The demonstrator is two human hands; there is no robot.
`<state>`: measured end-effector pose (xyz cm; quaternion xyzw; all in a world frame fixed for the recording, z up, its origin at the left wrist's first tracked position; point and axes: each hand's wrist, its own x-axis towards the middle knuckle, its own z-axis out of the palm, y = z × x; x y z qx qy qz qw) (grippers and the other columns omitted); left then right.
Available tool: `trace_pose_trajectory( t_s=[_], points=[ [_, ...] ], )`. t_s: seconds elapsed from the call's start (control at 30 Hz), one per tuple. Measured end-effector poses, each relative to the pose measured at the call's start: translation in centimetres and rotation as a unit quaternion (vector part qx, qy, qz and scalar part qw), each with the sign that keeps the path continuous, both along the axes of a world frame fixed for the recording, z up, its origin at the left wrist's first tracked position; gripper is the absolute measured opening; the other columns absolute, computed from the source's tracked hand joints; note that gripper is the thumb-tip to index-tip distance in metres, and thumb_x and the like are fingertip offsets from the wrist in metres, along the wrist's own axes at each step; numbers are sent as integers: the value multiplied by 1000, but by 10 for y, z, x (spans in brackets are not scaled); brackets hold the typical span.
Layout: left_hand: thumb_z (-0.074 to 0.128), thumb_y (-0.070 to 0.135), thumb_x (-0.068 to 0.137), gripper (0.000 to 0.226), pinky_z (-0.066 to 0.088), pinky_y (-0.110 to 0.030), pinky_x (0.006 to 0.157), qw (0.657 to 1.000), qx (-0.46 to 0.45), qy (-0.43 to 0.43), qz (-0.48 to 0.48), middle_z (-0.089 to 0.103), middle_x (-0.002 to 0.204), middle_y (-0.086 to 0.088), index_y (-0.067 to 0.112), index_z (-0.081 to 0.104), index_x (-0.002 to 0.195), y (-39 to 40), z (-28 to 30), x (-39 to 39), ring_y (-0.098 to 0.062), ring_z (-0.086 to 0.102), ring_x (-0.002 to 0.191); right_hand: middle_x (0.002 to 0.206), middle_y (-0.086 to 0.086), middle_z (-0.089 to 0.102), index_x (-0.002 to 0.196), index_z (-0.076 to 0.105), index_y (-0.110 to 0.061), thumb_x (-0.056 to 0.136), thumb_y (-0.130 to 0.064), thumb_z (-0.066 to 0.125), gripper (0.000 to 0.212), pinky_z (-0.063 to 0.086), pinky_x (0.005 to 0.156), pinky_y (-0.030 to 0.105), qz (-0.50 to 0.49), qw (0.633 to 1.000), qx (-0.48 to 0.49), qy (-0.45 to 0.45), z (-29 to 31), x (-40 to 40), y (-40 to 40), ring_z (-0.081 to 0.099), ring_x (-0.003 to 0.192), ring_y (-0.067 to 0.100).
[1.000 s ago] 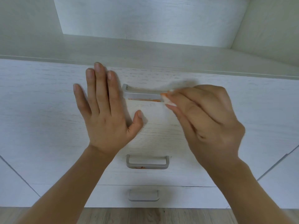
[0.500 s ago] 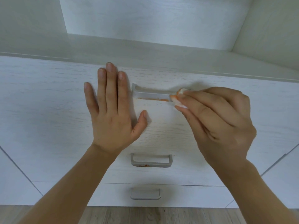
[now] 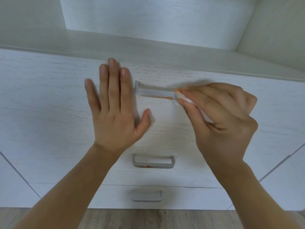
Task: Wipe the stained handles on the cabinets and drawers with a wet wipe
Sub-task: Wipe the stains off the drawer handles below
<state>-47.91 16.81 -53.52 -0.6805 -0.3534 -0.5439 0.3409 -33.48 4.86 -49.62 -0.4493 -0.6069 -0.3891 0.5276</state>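
There is just one camera, worn on the person's head. It looks forward and down at the front of a white set of drawers (image 3: pixel 49 113), from very close. Both arms reach up into the picture from the bottom edge, the left hand (image 3: pixel 113 109) on one side and the right hand (image 3: pixel 219 119) on the other. A strip of wooden floor (image 3: pixel 148 219) shows along the bottom. A shelf (image 3: pixel 148 47) and a wall (image 3: pixel 156 15) fill the top. The wide lens bends the straight edges near the sides.
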Motion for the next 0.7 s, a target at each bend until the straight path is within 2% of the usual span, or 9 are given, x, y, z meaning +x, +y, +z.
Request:
trace_pose_trajectory(
  t_s=[0.1,0.23,0.33,0.47,0.7],
  points=[
    [36,43,90,75,3,-50,116,1000,-1,7,-3,29,143,-35,-10,23,141,0,-1,-2,-42,16,138,95,-14,65,96,69,-24,87,-19,71,10,37,83,39,11,999,-13,44,-1,0,-5,57,95,10],
    [34,41,93,72,2,-49,116,1000,-1,28,-12,25,146,-27,-8,20,143,3,-10,-8,-23,-6,145,94,-14,65,96,68,-25,86,-20,71,11,37,84,41,22,998,-17,53,0,-4,-4,56,96,10],
    [33,42,94,71,3,-48,116,999,3,34,-13,23,146,-25,-7,21,144,4,-16,-9,-21,-6,145,91,-13,68,90,74,-22,88,-22,72,4,35,81,47,-4,1000,-3,11,2,-3,0,60,92,12],
    [32,43,93,71,3,-48,116,999,2,31,-14,21,146,-23,-6,20,144,5,-16,-8,-20,-7,145,93,-11,68,90,75,-18,89,-22,70,6,38,75,51,-28,999,20,-40,1,2,2,61,90,12],
    [33,43,93,72,3,-49,116,999,4,31,-21,19,147,-22,-5,19,144,4,-17,-8,-21,-7,145,93,-9,69,92,74,-17,89,-18,70,5,39,76,49,-21,999,23,-34,-2,-6,6,63,89,13]
  ],
)
